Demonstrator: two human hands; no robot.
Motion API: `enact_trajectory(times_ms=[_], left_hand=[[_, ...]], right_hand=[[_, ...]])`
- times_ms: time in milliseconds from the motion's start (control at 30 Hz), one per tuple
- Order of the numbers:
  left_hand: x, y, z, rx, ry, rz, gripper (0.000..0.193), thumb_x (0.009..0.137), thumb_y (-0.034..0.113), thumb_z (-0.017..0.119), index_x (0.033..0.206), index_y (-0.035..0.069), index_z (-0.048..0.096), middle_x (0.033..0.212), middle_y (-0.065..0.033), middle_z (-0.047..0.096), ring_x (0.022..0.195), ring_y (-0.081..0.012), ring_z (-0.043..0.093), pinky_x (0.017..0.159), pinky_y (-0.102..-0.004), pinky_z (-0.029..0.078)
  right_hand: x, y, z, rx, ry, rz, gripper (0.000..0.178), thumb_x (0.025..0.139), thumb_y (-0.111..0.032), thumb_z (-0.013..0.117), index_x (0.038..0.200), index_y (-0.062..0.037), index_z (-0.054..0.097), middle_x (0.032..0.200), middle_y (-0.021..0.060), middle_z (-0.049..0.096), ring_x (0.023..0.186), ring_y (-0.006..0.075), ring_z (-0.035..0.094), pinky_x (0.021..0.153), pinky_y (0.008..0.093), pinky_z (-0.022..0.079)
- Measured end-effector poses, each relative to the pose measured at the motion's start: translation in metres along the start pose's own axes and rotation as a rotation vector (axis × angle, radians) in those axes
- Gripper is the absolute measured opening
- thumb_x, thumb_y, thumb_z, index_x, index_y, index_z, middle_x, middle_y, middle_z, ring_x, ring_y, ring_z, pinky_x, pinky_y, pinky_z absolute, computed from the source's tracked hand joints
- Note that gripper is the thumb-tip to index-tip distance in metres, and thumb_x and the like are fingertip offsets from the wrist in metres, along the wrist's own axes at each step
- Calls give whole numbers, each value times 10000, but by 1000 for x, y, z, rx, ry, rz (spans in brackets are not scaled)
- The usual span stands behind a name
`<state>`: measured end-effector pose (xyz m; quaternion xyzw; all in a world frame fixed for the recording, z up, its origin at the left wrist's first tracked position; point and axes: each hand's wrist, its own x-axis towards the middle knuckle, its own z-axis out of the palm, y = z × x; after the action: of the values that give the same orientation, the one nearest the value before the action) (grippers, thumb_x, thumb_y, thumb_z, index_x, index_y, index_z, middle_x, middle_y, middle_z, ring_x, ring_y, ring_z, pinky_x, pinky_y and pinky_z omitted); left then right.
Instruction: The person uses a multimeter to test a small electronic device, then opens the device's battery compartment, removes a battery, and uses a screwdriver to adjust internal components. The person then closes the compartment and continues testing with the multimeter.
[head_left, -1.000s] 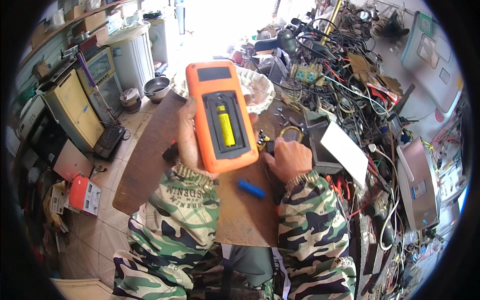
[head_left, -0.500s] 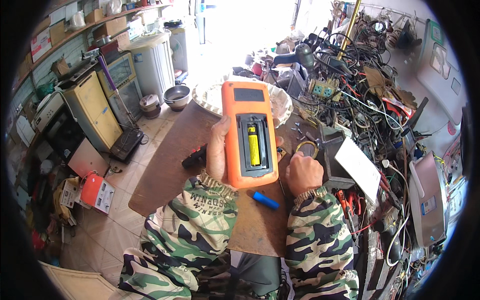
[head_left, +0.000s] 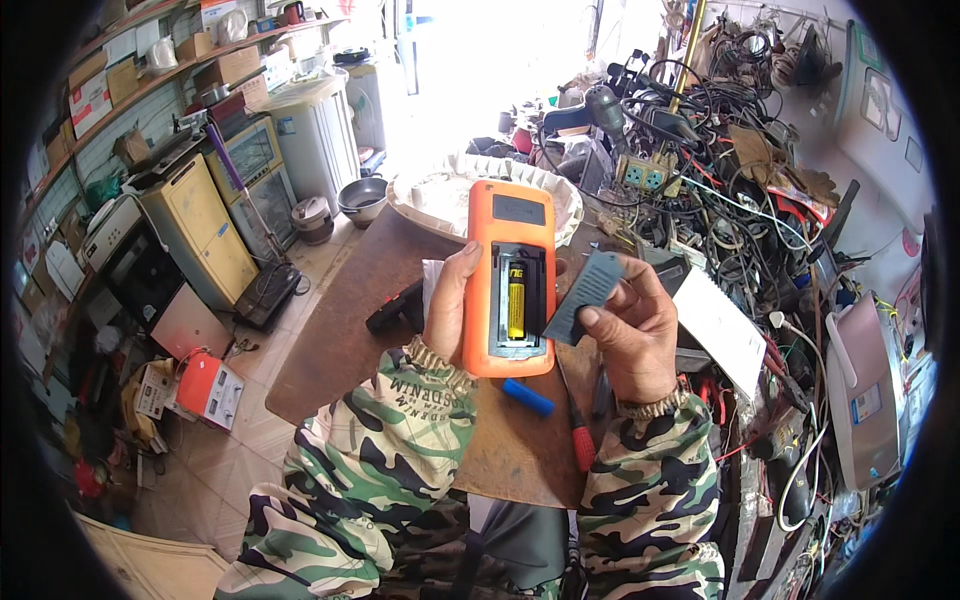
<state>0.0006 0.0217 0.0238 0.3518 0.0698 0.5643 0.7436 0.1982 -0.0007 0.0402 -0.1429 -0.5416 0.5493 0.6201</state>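
Orange box unit: [head_left: 212, 388] on the floor at far left, well apart from the work.
Dark tool: [head_left: 395, 308] lies on the brown table [head_left: 340, 340], just beside the left wrist; exact type cannot be told.
Left hand: [head_left: 452, 300] grips the device edge, thumb along the left side, other fingers mostly hidden behind; presumably a steadying hold that leaves the back uncovered.
White basin: [head_left: 565, 200] ribbed rim, beyond the device and partly hidden by it.
Orange handheld device: [head_left: 505, 235] raised above the table in the left hand, tilted back-side to the wearer, likely so the bay can be seen.
Yellow-black cylindrical battery: [head_left: 516, 302] sits lengthwise in the open bay.
Blue cylinder: [head_left: 527, 397] on the table, just below the device.
Red-handled screwdriver: [head_left: 581, 440] lies beside the right sleeve, presumably within easy reach.
Grey ribbed cover: [head_left: 588, 292] held slantwise, its lower corner overlapping the device's right edge; contact cannot be told.
Right hand: [head_left: 640, 330] pinches the cover between thumb and fingers, probably for fine control.
Cable heap: [head_left: 690, 130] crowds the far right, limiting elbow room.
White panel: [head_left: 720, 330] leans just beyond the right hand, narrowing that side.
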Motion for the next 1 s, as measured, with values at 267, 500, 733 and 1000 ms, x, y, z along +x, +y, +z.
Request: enact_trajectory(times_ms=[267,500,733,1000], left_hand=[[0,-8,-6,110,35,-36,631,1042,511,447,1403,-1,520,1237,-167,683,1047,-250,718,896,-387,613],[-13,0,7,209,27,-4,591,1045,475,486,1373,-15,528,1171,-141,689,971,-211,724,842,-339,613],[-13,-6,8,196,65,-61,591,1037,478,503,1372,-8,541,1191,-119,681,1006,-185,703,890,-318,587],[-15,-1,-2,218,22,-65,602,1041,469,504,1423,4,503,1235,-129,670,1062,-209,695,927,-342,582]], right_hand=[[-5,3,2,-155,-36,15,509,903,113,698,1379,51,529,1149,121,703,1043,153,681,911,282,548],[-6,1,9,-24,-61,39,350,911,101,698,1250,55,623,1099,108,721,1016,141,681,887,275,548],[-9,-2,9,-169,-110,54,347,901,78,725,1240,24,674,1087,70,724,987,121,671,880,265,540],[-3,-6,15,-987,-91,-359,461,780,-37,828,1228,-40,719,1191,149,664,1081,284,638,921,384,522]])
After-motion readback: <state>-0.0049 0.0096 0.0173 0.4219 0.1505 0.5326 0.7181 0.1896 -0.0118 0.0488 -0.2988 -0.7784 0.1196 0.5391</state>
